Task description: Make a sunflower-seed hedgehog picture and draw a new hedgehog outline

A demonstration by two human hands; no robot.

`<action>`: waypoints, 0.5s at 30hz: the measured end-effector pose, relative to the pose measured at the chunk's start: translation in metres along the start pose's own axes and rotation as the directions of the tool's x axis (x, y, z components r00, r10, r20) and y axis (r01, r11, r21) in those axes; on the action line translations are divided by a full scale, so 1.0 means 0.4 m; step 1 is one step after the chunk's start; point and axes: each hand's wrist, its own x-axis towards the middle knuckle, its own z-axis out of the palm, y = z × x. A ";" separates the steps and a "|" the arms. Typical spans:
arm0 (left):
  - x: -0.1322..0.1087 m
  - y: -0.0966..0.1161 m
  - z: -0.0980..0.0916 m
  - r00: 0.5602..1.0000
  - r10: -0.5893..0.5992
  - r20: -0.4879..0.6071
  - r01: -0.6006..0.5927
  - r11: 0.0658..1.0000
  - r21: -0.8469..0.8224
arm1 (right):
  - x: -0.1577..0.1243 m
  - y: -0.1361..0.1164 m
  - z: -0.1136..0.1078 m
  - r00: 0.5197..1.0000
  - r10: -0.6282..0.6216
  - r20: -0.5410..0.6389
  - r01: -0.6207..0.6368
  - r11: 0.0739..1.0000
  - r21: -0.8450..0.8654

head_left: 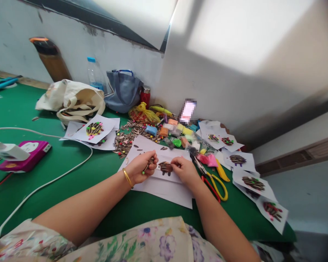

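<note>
My left hand point(139, 168), with a gold bangle at the wrist, is closed around several striped sunflower seeds point(149, 164); something small and green shows below its fingers. Under both hands lies a white sheet of paper point(164, 191). On it, between the hands, is a brown hedgehog-like figure point(164, 167) with seeds on its body and dark feet below. My right hand point(186, 173) has its fingertips pinched together at the figure's right edge; whatever they hold is too small to make out. A few loose seeds point(138, 146) lie on the paper's upper part.
Beyond the paper are a seed pile point(123, 140) and coloured clay packs point(164, 131). Right of my right hand lie red-and-yellow-handled pliers point(221, 189) and a yellow cutter point(222, 171). Finished-looking seed pictures point(255, 183) line the right edge. A purple power strip point(30, 154) and white cable lie left.
</note>
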 end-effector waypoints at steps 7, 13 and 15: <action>0.002 0.000 -0.002 1.000 -0.002 0.002 0.002 1.000 0.005 | 0.004 -0.011 0.008 0.990 -0.142 0.008 0.142 0.986 -0.091; 0.003 -0.001 -0.003 1.000 0.001 -0.003 -0.001 1.000 0.006 | 0.006 -0.010 0.016 0.988 -0.145 0.043 0.149 0.981 -0.123; 0.003 -0.002 -0.003 1.000 -0.001 -0.005 0.001 1.000 0.002 | 0.008 -0.011 0.017 0.986 -0.158 0.052 0.164 0.977 -0.137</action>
